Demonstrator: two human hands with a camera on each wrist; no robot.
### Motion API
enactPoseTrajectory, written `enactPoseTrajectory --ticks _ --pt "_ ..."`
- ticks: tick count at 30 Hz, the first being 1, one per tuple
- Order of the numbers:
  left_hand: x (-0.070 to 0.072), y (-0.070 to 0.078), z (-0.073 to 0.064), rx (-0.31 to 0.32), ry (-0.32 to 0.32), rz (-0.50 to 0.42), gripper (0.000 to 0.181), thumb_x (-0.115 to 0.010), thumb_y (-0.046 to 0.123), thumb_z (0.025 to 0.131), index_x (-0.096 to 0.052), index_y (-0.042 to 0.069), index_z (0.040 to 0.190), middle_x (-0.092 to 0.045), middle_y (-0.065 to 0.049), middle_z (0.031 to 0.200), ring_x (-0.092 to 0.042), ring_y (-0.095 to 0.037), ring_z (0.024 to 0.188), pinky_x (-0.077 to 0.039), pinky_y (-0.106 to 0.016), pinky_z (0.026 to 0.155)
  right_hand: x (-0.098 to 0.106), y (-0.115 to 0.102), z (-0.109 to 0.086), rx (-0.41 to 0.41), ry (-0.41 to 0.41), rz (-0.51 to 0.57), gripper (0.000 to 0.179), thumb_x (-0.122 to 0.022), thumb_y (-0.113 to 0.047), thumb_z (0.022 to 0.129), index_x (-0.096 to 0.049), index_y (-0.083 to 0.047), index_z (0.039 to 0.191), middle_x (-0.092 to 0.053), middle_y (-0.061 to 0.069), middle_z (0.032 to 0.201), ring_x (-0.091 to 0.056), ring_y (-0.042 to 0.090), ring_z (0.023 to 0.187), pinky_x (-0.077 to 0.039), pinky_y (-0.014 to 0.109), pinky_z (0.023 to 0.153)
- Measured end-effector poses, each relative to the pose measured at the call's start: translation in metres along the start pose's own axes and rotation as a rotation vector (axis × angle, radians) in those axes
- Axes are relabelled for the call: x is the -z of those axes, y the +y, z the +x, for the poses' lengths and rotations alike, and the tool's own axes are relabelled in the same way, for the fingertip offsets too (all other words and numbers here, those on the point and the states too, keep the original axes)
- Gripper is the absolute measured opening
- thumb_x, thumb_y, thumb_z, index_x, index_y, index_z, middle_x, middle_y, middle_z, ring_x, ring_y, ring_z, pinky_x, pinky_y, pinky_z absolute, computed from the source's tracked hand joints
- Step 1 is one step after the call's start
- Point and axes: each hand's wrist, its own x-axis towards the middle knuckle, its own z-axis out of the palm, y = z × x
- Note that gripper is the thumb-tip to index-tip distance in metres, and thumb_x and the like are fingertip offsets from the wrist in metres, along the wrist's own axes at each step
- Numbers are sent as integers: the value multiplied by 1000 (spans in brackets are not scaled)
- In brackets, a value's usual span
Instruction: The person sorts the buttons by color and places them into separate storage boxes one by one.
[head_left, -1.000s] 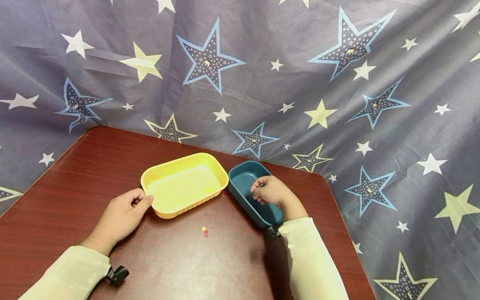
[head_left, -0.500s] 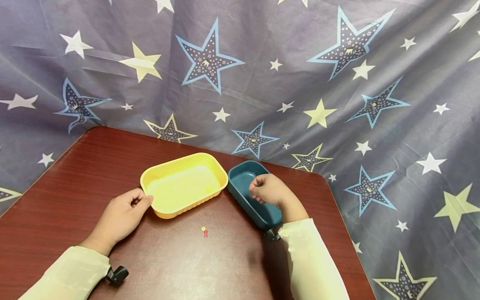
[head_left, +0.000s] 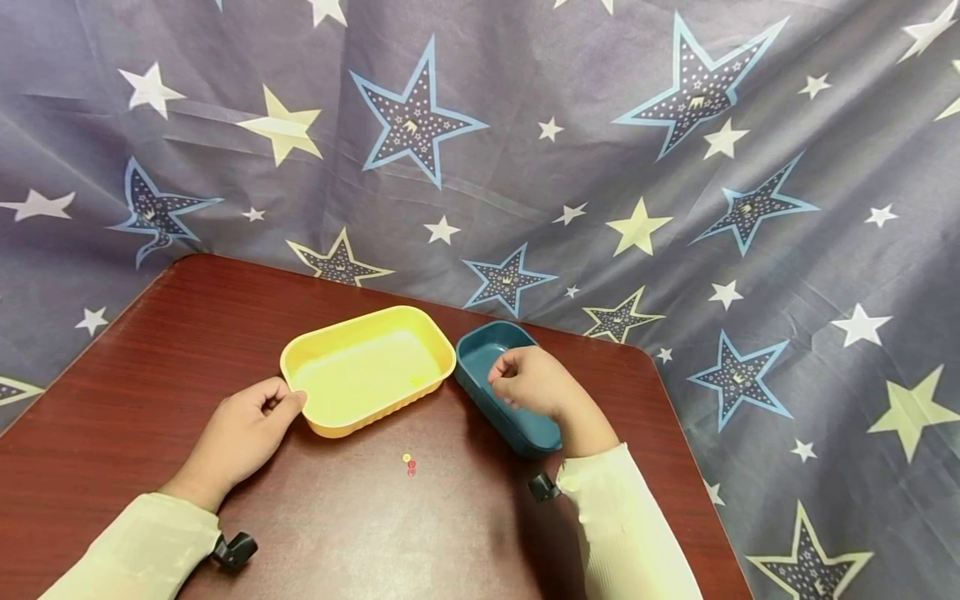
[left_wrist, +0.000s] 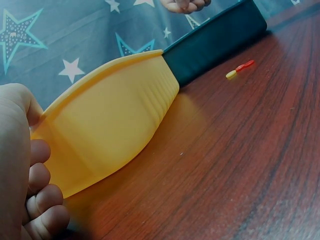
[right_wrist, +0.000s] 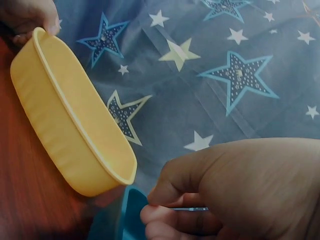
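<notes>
My left hand (head_left: 243, 429) grips the near-left corner of the yellow tray (head_left: 315, 415), thumb at the rim and the other fingers curled beside its outer wall in the left wrist view. Over the blue-green tray (head_left: 483, 398) hangs my right hand (head_left: 536, 382), its fingers curled with thumb and index tips close together. Nothing shows between those fingers (right_wrist: 160, 215) in the right wrist view; I cannot tell whether a small thing is inside them. A small yellow button (head_left: 407, 458) and two red buttons (head_left: 412, 468) lie together on the table in front of the trays.
The two trays stand side by side on the brown wooden table (head_left: 360, 533), corners close together. A small yellow piece (head_left: 417, 380) lies inside the yellow tray. Behind the table hangs a grey curtain (head_left: 525, 192) with stars. Each wrist carries a black camera mount (head_left: 235, 550).
My right hand has shifted slightly left and up over the blue-green tray. A small red spot seen earlier by its fingertips no longer shows. My left hand stays in place.
</notes>
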Motion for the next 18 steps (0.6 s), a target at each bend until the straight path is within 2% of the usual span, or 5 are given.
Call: enactPoseTrajectory --ticks 7,18 --pt "0 1 0 2 3 -3 33 -48 59 86 -48 29 71 -39 1 54 -38 -15 50 -29 -29 45 -5 -9 -9 28 -21 -89 8 -64 -20 81 -66 -12 83 -60 1 66 -59 16 55 -48 33 53" --pt "1 1 0 -4 7 5 32 -49 58 86 -48 29 71 -40 2 55 -39 -14 50 -30 -29 46 -28 -15 -18 40 -53 -100 4 -65 -22 80 -65 -18 79 -61 -2 66 -59 14 55 -48 32 50"
